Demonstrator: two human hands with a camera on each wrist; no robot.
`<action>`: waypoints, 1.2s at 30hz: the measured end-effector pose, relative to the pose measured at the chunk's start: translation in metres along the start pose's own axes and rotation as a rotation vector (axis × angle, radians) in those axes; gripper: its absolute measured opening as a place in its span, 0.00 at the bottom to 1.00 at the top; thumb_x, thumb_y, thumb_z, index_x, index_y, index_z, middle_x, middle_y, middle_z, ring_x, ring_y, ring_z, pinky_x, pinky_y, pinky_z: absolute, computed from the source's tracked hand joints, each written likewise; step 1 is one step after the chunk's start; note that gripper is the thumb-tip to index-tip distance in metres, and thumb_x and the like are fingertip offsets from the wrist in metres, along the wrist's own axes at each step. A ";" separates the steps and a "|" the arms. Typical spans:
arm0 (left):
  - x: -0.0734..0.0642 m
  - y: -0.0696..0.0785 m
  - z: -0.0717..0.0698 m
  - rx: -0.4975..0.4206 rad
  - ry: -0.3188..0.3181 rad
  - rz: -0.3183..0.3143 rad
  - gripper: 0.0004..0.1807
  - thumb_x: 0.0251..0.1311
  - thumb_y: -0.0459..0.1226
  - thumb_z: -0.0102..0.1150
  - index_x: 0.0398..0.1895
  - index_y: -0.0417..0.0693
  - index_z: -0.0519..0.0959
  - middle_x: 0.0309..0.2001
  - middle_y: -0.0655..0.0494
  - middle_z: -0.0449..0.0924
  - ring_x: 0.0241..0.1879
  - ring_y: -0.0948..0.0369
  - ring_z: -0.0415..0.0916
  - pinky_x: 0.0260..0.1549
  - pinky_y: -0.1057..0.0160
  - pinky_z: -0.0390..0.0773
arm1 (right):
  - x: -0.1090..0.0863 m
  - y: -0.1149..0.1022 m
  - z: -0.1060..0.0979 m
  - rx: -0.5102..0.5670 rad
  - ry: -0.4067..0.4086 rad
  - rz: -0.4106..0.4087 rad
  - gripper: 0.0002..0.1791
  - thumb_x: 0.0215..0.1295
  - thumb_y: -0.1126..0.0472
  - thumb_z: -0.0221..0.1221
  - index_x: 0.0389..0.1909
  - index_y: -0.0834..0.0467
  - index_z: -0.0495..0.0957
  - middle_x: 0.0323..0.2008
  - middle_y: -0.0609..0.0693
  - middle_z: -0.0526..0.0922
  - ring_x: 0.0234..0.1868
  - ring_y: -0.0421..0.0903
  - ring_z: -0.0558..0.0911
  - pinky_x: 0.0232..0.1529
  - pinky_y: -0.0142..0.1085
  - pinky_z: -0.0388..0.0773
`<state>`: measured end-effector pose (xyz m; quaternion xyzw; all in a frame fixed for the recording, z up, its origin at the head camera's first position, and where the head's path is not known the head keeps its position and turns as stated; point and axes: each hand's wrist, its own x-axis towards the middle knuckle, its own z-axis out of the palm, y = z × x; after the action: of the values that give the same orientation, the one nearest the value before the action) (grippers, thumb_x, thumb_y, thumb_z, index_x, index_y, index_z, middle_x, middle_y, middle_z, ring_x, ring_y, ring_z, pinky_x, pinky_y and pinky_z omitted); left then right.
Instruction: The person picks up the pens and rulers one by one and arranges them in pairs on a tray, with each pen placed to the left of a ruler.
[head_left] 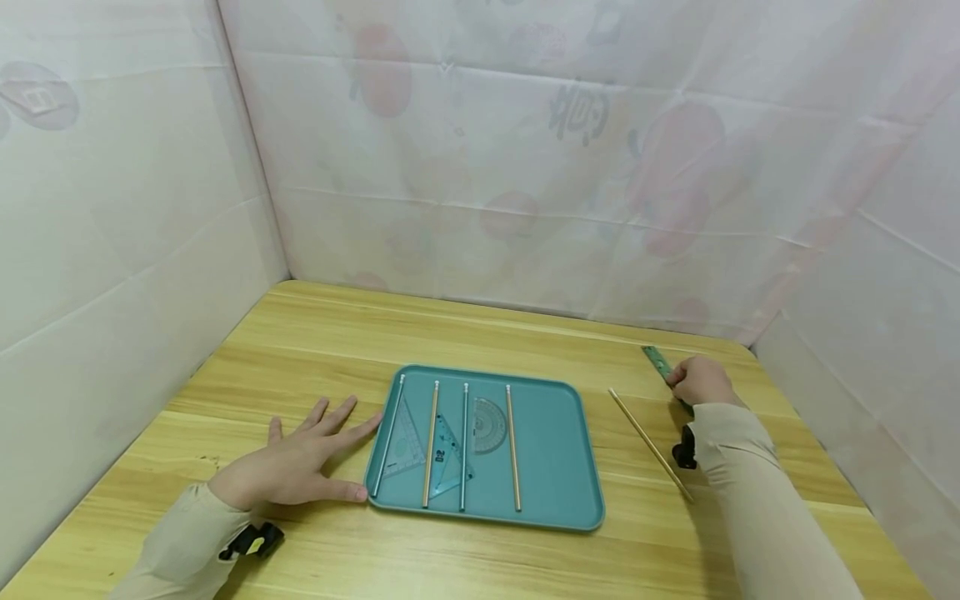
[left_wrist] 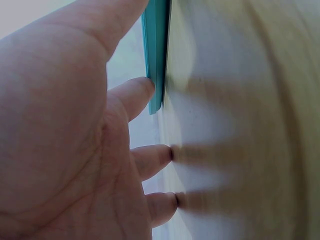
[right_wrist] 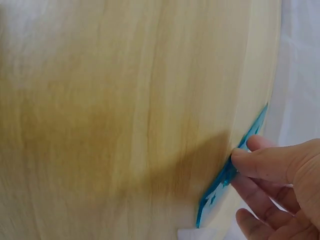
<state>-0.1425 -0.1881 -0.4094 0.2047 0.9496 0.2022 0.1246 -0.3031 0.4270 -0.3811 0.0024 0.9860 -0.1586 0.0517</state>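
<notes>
My right hand [head_left: 703,381] pinches a translucent teal ruler [head_left: 657,363] between thumb and fingers, over the right part of the table. In the right wrist view the ruler [right_wrist: 215,192] is tilted, with its shadow on the wood. My left hand [head_left: 300,458] lies spread, its straight fingers touching the left rim of a teal tray [head_left: 555,450]. Inside the tray lie several pencils, among them a gold pencil [head_left: 513,450] and a dark teal pencil [head_left: 464,450]. Between them are a clear protractor [head_left: 491,425], a clear set square [head_left: 405,446] and a bluish set square [head_left: 447,483].
A gold pencil [head_left: 648,442] lies slanted on the wooden table [head_left: 330,333], between the tray and my right forearm. Pale printed curtains [head_left: 465,167] hang along the back and both sides of the table.
</notes>
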 end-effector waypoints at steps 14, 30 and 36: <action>-0.006 0.003 0.001 -0.004 -0.001 -0.002 0.57 0.58 0.75 0.63 0.88 0.70 0.55 0.88 0.37 0.42 0.83 0.23 0.37 0.54 0.03 0.33 | -0.003 0.011 -0.009 0.122 -0.137 0.040 0.36 0.65 0.68 0.67 0.71 0.77 0.67 0.65 0.83 0.71 0.60 0.76 0.77 0.47 0.52 0.85; -0.007 0.005 0.001 -0.003 -0.008 0.001 0.57 0.58 0.74 0.64 0.88 0.70 0.54 0.88 0.37 0.41 0.83 0.23 0.36 0.55 0.03 0.33 | -0.011 0.006 -0.017 0.109 -0.160 -0.039 0.25 0.69 0.68 0.64 0.63 0.73 0.73 0.59 0.81 0.75 0.55 0.73 0.80 0.40 0.43 0.82; -0.007 0.004 0.001 -0.010 -0.012 0.000 0.57 0.58 0.74 0.64 0.88 0.71 0.53 0.88 0.38 0.41 0.83 0.23 0.35 0.55 0.03 0.32 | -0.015 0.003 -0.017 0.122 -0.164 -0.058 0.23 0.73 0.65 0.60 0.63 0.74 0.73 0.58 0.80 0.76 0.52 0.69 0.82 0.39 0.44 0.83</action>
<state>-0.1342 -0.1871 -0.4076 0.2053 0.9477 0.2059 0.1315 -0.2895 0.4357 -0.3642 -0.0359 0.9666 -0.2196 0.1275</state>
